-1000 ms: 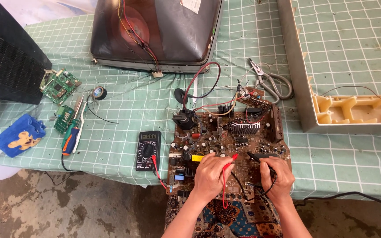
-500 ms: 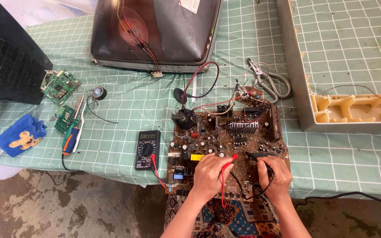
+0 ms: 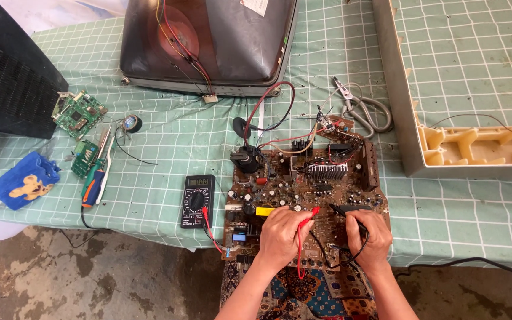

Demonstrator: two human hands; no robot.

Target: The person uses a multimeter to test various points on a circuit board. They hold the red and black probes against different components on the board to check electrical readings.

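A brown circuit board [image 3: 321,184] crowded with components lies at the table's near edge. My left hand [image 3: 281,237] grips a red test probe [image 3: 310,216], its tip resting on the board. My right hand [image 3: 370,236] pinches a black test probe [image 3: 345,209], whose tip touches the board just right of the red one. Red and black leads loop between my hands. A black multimeter [image 3: 198,200] sits left of the board, its red lead running toward my left hand.
A picture tube [image 3: 208,41] lies at the back, wired to the board. Left are a black casing [image 3: 7,89], small green boards [image 3: 79,114], a screwdriver [image 3: 94,182], a solder roll [image 3: 131,123] and a blue cloth [image 3: 25,186]. A beige housing [image 3: 475,148] is right.
Both hands and probes stay on the board in nearly the same spot. The view has shifted only slightly.
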